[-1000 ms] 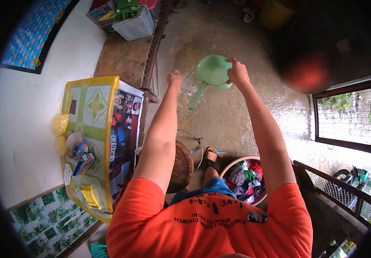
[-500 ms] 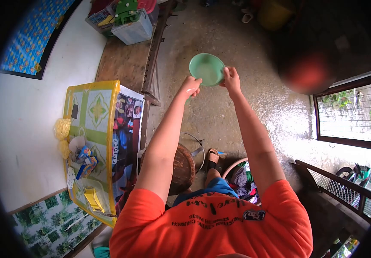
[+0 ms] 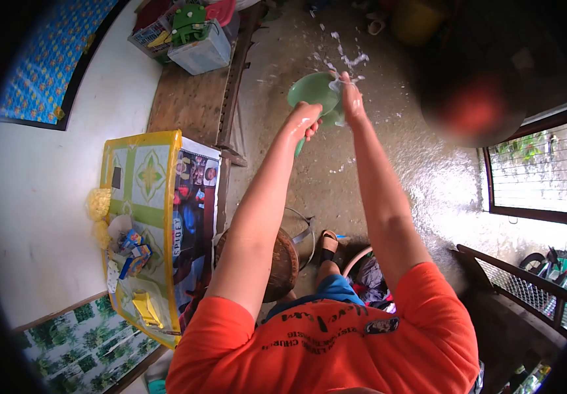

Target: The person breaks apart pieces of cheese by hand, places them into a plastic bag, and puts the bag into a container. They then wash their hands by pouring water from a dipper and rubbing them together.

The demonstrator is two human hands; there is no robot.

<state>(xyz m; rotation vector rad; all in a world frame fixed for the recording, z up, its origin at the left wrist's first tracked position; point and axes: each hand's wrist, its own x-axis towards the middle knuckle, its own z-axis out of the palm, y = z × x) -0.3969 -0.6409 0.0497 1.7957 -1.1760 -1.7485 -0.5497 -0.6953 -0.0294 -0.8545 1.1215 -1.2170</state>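
Observation:
A green plastic dipper (image 3: pixel 310 90) is held out in front of me, over the wet concrete floor (image 3: pixel 283 46). My left hand (image 3: pixel 306 123) is wrapped round its handle, which sticks out below the fist. The dipper's bowl is tilted toward the right. At the bowl's right edge my right hand (image 3: pixel 352 98) is stretched out, wet, with water running over its fingers. Splashed water (image 3: pixel 356 59) hangs in the air beyond both hands.
A round wooden stool (image 3: pixel 282 266) and a basin of clothes (image 3: pixel 370 279) are near my feet. At the left are a table with a patterned cover (image 3: pixel 149 226) and a wooden bench (image 3: pixel 188 98) with plastic boxes (image 3: pixel 201 52). A railing (image 3: pixel 520 279) stands at the right.
The dipper has tipped to the right and water has splashed out of it. My right hand has let go of the rim and opened. My left hand has turned on the handle.

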